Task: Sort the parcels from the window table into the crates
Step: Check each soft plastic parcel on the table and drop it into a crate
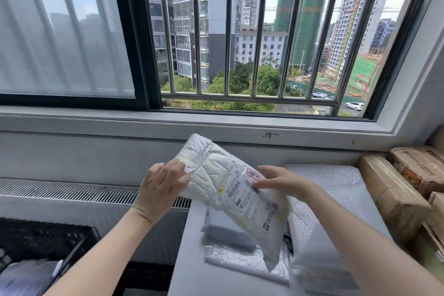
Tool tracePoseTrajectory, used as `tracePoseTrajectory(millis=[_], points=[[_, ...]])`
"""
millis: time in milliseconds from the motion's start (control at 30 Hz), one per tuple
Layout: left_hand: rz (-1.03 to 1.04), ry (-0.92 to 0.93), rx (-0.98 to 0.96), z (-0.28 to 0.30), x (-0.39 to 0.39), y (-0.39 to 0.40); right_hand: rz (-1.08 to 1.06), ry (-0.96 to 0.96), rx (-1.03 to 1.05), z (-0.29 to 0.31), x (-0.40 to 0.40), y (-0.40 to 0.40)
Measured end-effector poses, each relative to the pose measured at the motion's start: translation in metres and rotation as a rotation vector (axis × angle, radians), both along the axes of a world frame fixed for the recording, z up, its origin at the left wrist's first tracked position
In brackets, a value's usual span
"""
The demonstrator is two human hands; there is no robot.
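Parcel in hand: white padded mailer, lifted clear of the window table, tilted, label face toward me. My left hand pinched its upper left edge, fingers curled onto the wrapping. My right hand lay against the label with fingers nearly straight, steadying rather than gripping.

Positions relative to the table: grey poly mailer lay on its top directly below the held parcel, on top of a silvery bubble mailer. A large bubble-wrap parcel lay on the right part of the top. Brown cartons were stacked just beyond the right edge. A black crate sat lower, off the left side, with something pale in it; contents too blurred to identify. Only this one crate was visible.

Risks, as I judged them:
- The hold rested on one pinch at a slick edge. If my right hand left early, the mailer could swing and slip.
- The label was skewed; a misread would send it to the wrong crate.
- A low swing leftward could drag the grey mailer off the edge.
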State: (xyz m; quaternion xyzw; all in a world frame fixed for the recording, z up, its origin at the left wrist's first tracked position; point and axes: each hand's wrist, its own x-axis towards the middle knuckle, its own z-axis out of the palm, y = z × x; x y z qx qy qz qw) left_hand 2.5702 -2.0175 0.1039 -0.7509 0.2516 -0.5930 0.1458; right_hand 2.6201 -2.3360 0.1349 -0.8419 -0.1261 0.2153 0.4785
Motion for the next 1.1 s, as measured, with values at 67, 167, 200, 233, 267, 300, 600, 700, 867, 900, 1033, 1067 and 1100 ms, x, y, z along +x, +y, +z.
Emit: tracePoseTrajectory(millis=[67,167,200,233,267,300,600,700,867,900,1033,1067,1100], points=[[0.056,0.011,-0.004,-0.003,0.003,0.002,0.03,0.081,0.08,-0.006,-0.001,0.002],[0.238,0.086,-0.012,-0.012,0.006,0.008,0.021,0.134,0.099,-0.013,-0.003,0.002],[0.312,0.156,-0.028,-0.015,0.007,0.008,0.001,0.129,0.102,-0.016,-0.003,0.002],[0.394,0.248,-0.065,-0.018,0.006,0.008,-0.036,0.118,0.115,-0.018,-0.002,0.003],[0.47,0.348,-0.123,-0.02,0.004,0.005,-0.085,0.105,0.139,-0.022,-0.002,0.004],[0.529,0.444,-0.204,-0.019,0.001,0.0,-0.14,0.094,0.171,-0.026,-0.001,0.007],[0.442,0.855,-0.401,-0.044,-0.017,-0.07,-0.389,0.314,0.68,-0.057,-0.022,0.041],[0.443,0.932,-0.345,-0.044,-0.024,-0.092,-0.4,0.372,0.814,-0.067,-0.026,0.053],[0.404,0.891,-0.231,-0.051,-0.021,-0.095,-0.367,0.35,0.766,-0.075,-0.031,0.055],[0.369,0.818,-0.218,-0.053,-0.019,-0.093,-0.362,0.345,0.759,-0.077,-0.031,0.054],[0.293,0.594,-0.171,-0.056,-0.011,-0.079,-0.437,0.274,0.722,-0.081,-0.028,0.049],[0.292,0.557,-0.163,-0.056,-0.01,-0.075,-0.509,0.227,0.724,-0.082,-0.027,0.048],[0.281,0.52,-0.156,-0.056,-0.008,-0.071,-0.586,0.161,0.728,-0.081,-0.026,0.045]])
